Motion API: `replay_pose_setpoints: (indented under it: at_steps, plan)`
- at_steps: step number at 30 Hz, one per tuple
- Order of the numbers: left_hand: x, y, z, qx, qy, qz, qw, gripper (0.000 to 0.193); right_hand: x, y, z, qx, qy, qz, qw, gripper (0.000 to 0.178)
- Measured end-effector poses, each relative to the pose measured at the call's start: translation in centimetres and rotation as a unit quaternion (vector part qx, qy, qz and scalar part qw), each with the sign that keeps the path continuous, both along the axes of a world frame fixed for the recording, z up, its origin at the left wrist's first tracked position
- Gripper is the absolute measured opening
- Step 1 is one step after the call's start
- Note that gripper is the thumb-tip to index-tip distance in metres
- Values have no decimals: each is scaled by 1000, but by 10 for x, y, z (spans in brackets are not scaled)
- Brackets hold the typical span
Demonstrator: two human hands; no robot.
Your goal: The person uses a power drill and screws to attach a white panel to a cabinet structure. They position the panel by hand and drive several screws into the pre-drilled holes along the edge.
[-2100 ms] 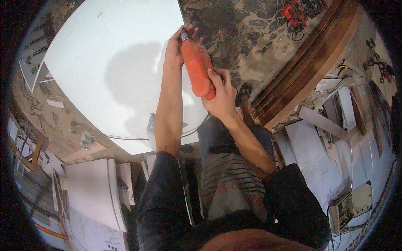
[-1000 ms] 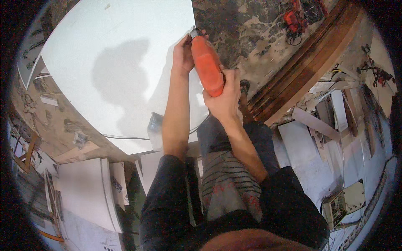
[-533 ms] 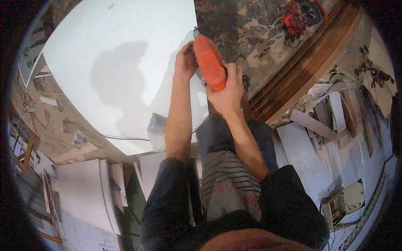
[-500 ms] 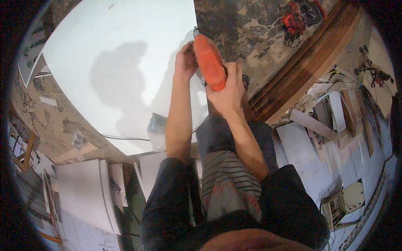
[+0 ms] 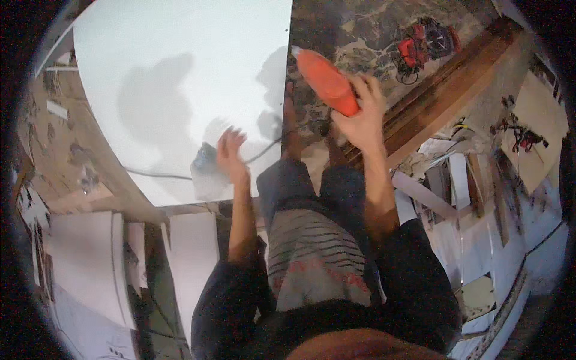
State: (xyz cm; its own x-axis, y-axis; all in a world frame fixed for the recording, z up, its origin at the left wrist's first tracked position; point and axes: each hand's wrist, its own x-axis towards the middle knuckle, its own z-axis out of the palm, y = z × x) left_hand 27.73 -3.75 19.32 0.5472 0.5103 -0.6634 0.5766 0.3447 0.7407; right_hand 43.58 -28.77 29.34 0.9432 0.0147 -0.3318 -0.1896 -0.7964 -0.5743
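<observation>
An orange power drill (image 5: 327, 83) is in my right hand (image 5: 365, 117), which wraps round its rear end. It is held past the right edge of a large white board (image 5: 162, 36), its tip pointing up and left. My left hand (image 5: 231, 150) hovers over the board's near part, fingers stretched out and slightly blurred, holding nothing that I can see. Right beside it, a clear plastic bag (image 5: 210, 177) stands on the board; what is inside cannot be made out. Small dark spots dot the board's right edge.
A dark cable (image 5: 157, 175) runs across the board's near part. Long brown wooden planks (image 5: 432, 99) lie to the right, with a red and black power tool (image 5: 414, 51) beyond them. White panels (image 5: 87, 258) stand near left, and scrap boards (image 5: 432, 195) are piled on the right.
My left hand has left the drill's tip and moved back toward the plastic bag. My right hand has carried the drill rightward, off the board's edge, and its tip has tilted further left.
</observation>
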Motion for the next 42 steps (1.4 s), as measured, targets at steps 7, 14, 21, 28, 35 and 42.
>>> replay_pose_setpoints:
  at_steps: [7,14,21,28,35,42]
  plan:
    - [-126,69,22,317,275,-18,907,61,-88,-73,38,203,102,-261,938,69]
    - [-155,80,-53,424,329,-27,843,49,-90,-113,39,219,168,-215,937,82]
    - [-74,72,8,394,139,20,908,34,-44,-135,56,262,204,-183,925,78]
    - [66,45,-11,315,84,126,937,33,-3,-161,68,296,232,-128,918,69]
    - [165,-3,-18,277,-16,257,926,27,12,-182,73,312,205,-170,912,72]
    - [93,-1,-42,401,101,-43,909,22,24,-171,84,347,220,-210,887,71]
